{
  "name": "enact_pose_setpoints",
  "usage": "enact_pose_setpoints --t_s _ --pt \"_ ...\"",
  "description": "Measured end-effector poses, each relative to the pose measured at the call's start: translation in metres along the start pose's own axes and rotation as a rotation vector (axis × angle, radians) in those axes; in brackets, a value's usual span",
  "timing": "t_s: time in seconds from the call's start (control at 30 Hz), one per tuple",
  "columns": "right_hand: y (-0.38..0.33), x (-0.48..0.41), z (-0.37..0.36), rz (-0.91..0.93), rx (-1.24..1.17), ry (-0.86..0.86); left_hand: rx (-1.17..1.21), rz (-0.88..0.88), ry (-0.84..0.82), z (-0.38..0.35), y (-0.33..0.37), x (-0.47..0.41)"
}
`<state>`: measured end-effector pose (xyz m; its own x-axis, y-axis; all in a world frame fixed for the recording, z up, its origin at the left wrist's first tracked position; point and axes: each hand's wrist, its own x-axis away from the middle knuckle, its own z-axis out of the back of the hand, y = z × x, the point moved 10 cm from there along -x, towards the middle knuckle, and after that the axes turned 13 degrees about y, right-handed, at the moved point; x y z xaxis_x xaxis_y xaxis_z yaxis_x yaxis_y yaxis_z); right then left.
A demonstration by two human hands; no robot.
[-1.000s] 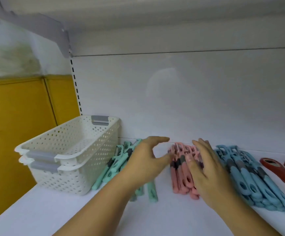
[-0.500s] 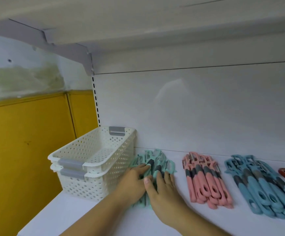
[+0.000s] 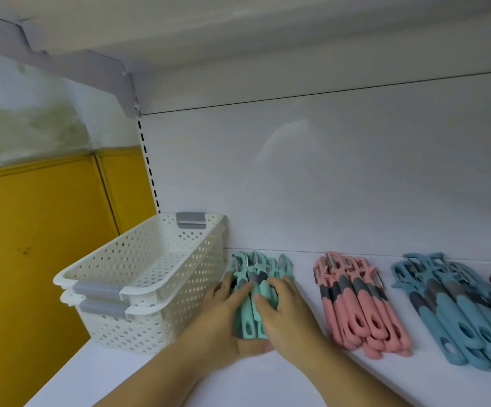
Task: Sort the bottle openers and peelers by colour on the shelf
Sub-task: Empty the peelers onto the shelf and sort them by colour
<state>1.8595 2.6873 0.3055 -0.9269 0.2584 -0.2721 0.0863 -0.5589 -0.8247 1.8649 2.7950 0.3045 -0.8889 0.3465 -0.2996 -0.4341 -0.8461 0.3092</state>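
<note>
Between left hand (image 3: 223, 314) and right hand (image 3: 286, 314): mint peelers (image 3: 253, 292), gripped from both sides.

Two white baskets (image 3: 150, 277) sit one inside the other, full of little holes. Each has grey handles (image 3: 96, 289) at its ends. Behind them is a yellow wall (image 3: 32, 245). Above that the wall (image 3: 27, 121) looks dirty and greenish; maybe it is a stain, it is too blurry to tell. A white back panel (image 3: 326, 177) goes up high. At its left edge runs a strip with small dark slots (image 3: 147, 160), and a grey bracket (image 3: 106, 74) sticks out on top.
</note>
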Motion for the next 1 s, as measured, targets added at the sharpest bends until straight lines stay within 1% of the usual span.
enact_pose_setpoints --t_s 0.07,0.13,0.2,0.27,0.37,0.4,0.47,0.57,0.63,0.67,0.73,0.83,0.9,1.0 --pt "0.001 -0.003 0.002 0.045 0.072 0.0 -0.078 -0.059 0.042 0.003 0.003 -0.008" --pt "-0.002 -0.006 0.008 0.096 0.133 0.049 -0.071 -0.072 0.065 0.003 0.001 -0.011" --pt "-0.003 -0.008 0.014 0.1 0.149 0.087 0.053 -0.041 0.057 0.001 -0.004 -0.01" --pt "-0.002 -0.007 0.017 0.059 0.109 0.107 0.217 -0.006 0.049 -0.002 -0.006 -0.009" --pt "0.003 -0.002 0.011 -0.051 -0.013 0.08 0.453 0.031 0.168 0.009 -0.008 -0.012" --pt "0.003 -0.001 0.01 -0.088 -0.068 0.066 0.48 0.026 0.197 0.012 -0.008 -0.013" --pt "0.0 0.0 0.01 -0.116 -0.168 0.033 0.438 -0.018 0.194 0.01 -0.003 -0.014" --pt "-0.005 0.0 0.016 -0.109 -0.233 0.038 0.382 -0.076 0.083 -0.003 0.004 -0.01" --pt "-0.002 0.0 0.018 -0.171 -0.315 0.063 0.305 -0.128 0.024 -0.008 0.01 -0.009" --pt "0.003 -0.001 0.019 -0.223 -0.369 0.088 0.254 -0.155 0.022 -0.01 0.012 -0.01" --pt "0.01 -0.001 0.026 -0.301 -0.445 0.15 0.199 -0.19 0.055 -0.008 0.015 -0.011" --pt "0.011 -0.001 0.037 -0.304 -0.413 0.225 0.243 -0.226 0.136 0.0 0.018 -0.013" --pt "0.012 0.001 0.035 -0.318 -0.379 0.203 0.274 -0.241 0.208 0.007 0.017 -0.014" --pt "0.013 0.003 0.03 -0.343 -0.333 0.146 0.295 -0.209 0.236 0.01 0.014 -0.016"
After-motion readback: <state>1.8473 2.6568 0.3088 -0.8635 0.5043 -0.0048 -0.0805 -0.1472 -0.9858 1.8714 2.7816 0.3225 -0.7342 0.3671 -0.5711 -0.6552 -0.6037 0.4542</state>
